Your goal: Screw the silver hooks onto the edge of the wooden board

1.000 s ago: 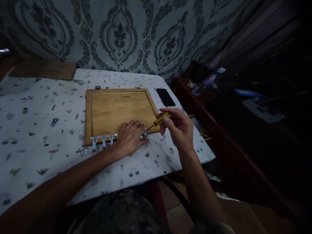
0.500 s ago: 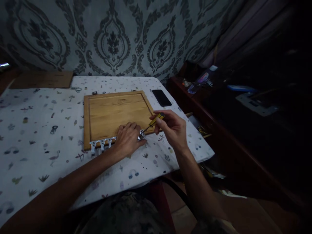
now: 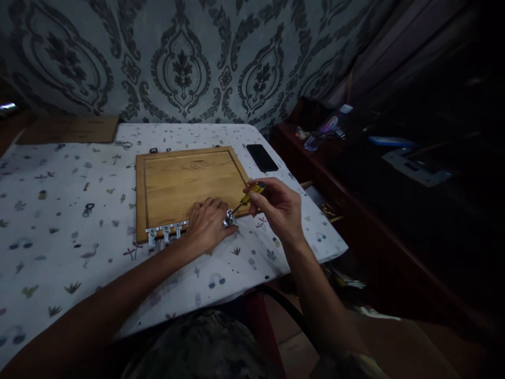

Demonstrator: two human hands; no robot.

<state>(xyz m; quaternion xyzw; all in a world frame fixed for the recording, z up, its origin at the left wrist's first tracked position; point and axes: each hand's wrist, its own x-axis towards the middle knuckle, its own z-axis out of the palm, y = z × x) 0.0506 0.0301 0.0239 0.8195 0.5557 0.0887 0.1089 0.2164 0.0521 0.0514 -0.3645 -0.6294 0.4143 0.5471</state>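
A square wooden board (image 3: 185, 181) lies on a table with a patterned white cloth (image 3: 59, 231). Along its near edge runs a shiny metal hook rail (image 3: 165, 231). My left hand (image 3: 207, 223) lies flat on the rail's right part, fingers pressed down on it. My right hand (image 3: 276, 208) pinches a small screwdriver with a yellow and black handle (image 3: 252, 192). Its thin shaft slants down to the rail's right end (image 3: 231, 217), at the board's near right corner.
A black phone (image 3: 262, 158) lies on the cloth right of the board. Small metal bits (image 3: 87, 209) are scattered on the cloth. A brown cardboard sheet (image 3: 67, 129) sits at the far left. A dark wooden sideboard (image 3: 355, 173) with clutter stands to the right.
A second ago the view shifted slightly, so everything sits a little lower and further left. Both hands keep their hold and place on the rail and screwdriver.
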